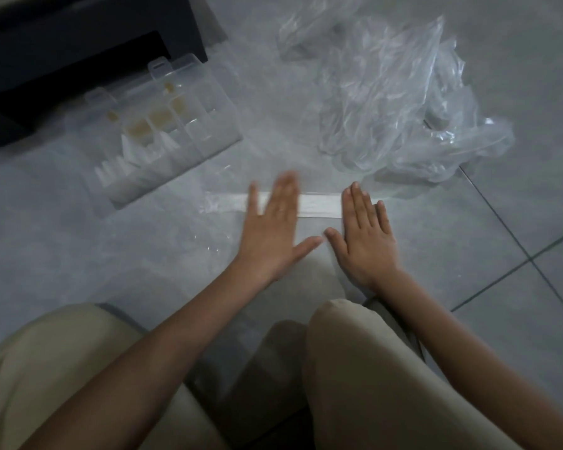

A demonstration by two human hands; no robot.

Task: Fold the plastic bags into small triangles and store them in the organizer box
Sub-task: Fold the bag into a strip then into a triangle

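Fingers [359, 206] flat on bag [319, 206], tiled floor [517, 76]

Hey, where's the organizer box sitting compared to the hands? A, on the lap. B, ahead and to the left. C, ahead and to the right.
B: the box lies on the floor ahead-left of the left hand and right hand, while the loose bags lie ahead-right.

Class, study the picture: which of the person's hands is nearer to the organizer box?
Left. The left hand is flat over the folded bag strip, just right of the organizer box; the right hand lies farther right on the strip.
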